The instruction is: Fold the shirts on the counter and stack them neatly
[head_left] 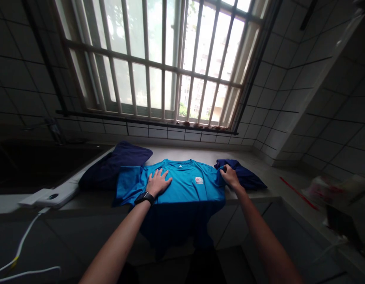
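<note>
A blue T-shirt [182, 185] lies spread on the counter, collar toward the window, its lower part hanging over the front edge. On its chest is a small pale logo. My left hand [158, 182] rests flat on the shirt's left half, fingers spread, a dark watch on the wrist. With closed fingers, my right hand [229, 176] grips the shirt's right sleeve. Behind that hand lies a folded navy garment [249, 177]. A larger dark navy garment [120, 161] sits to the left of the shirt.
A dark sink [37, 165] with a faucet [54, 130] is at the left. A white device [54, 197] with a cable lies by the counter edge. On the right counter are a red strip [299, 193] and a plastic bag [324, 189]. A barred window [170, 71] stands behind.
</note>
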The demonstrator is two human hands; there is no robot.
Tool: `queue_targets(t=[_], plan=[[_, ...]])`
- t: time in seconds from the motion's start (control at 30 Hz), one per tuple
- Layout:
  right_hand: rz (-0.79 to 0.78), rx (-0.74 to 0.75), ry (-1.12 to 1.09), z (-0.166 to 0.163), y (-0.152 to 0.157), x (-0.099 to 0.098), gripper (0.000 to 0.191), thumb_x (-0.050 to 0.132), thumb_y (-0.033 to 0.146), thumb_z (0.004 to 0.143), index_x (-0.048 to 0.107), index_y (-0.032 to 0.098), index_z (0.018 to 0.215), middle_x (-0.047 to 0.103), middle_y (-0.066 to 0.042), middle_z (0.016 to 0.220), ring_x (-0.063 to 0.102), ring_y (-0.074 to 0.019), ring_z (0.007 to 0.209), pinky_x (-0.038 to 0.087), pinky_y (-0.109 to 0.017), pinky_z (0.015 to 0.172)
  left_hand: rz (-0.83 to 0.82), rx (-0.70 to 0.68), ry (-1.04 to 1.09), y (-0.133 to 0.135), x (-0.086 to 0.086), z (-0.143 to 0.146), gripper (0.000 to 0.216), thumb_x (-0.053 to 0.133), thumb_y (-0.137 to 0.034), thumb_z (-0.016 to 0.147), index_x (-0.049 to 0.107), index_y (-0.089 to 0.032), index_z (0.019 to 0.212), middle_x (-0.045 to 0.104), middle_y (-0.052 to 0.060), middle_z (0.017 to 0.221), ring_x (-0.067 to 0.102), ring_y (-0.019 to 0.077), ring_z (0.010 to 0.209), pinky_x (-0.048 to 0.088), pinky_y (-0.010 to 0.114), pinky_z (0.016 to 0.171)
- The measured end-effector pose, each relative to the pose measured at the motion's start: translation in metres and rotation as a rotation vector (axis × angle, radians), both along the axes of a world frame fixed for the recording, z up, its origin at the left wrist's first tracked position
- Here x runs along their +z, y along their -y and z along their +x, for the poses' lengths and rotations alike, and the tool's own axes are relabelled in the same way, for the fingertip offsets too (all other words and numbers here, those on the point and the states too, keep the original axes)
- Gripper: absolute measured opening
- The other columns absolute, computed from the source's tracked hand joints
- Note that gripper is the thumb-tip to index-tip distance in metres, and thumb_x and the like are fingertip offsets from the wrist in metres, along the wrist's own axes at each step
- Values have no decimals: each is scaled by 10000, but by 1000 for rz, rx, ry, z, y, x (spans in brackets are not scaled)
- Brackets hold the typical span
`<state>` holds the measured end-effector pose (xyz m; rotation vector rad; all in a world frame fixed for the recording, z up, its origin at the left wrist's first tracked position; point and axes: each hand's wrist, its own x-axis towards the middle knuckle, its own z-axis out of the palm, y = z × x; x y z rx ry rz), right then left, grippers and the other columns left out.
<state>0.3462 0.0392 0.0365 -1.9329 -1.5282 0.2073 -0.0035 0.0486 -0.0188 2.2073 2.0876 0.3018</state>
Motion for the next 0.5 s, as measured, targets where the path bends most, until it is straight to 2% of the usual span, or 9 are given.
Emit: queue_targets(t=[0.1, 0.17, 0.23, 0.27, 0.33, 0.43, 0.5], plan=[[26, 169, -276, -19, -3, 15, 169, 587, 210, 916, 612, 194, 1082, 756, -121, 1143, 755, -217, 976, 574, -314, 891, -2, 1, 2, 1, 1, 0, 657, 353, -495, 1006, 432, -216, 1596, 306, 134, 1709, 248, 339, 1589, 195, 567, 1269], [28, 305, -533, -28, -4, 24, 221, 500, 264, 971, 547, 210, 1180, 743, -112, 1193, 765, -180, 831, 607, -314, 811, -2, -2, 6, 2, 2, 0, 655, 358, -494, 1007, 438, -210, 1592, 312, 141, 1705, 250, 341, 1588, 193, 563, 1270], [47, 368, -655, -32, -5, 29, 283, 419, 298, 1007, 495, 223, 1269, 729, -106, 1234, 754, -155, 727, 619, -312, 750, 0, -6, 8, 3, 3, 0, 651, 364, -493, 1007, 445, -209, 1588, 318, 147, 1702, 255, 342, 1586, 193, 562, 1271], [49, 357, -631, -32, -5, 29, 306, 412, 292, 1007, 491, 219, 1294, 725, -107, 1241, 749, -150, 705, 619, -307, 734, 1, -6, 9, 3, 4, 0, 649, 371, -492, 1007, 447, -210, 1586, 321, 147, 1701, 259, 342, 1585, 194, 562, 1271], [-8, 303, -449, -31, -5, 26, 321, 449, 250, 981, 549, 191, 1279, 730, -115, 1221, 753, -160, 733, 612, -300, 742, 4, -2, 14, 3, 4, 1, 646, 387, -487, 1004, 451, -211, 1584, 326, 149, 1697, 267, 344, 1582, 197, 568, 1270], [-159, 346, -62, -32, -4, 9, 306, 498, 180, 937, 693, 158, 1172, 741, -123, 1229, 750, -211, 1020, 571, -308, 935, 8, 4, 28, 2, 2, 1, 643, 397, -487, 1004, 455, -211, 1582, 329, 151, 1695, 264, 346, 1583, 204, 585, 1266], [-212, 420, 148, -38, -2, -6, 362, 517, 186, 942, 714, 151, 1244, 694, -130, 1361, 657, -227, 1258, 473, -301, 1096, 8, 2, 41, 1, 1, 1, 642, 397, -491, 1004, 458, -214, 1580, 330, 150, 1696, 257, 347, 1585, 205, 594, 1264]])
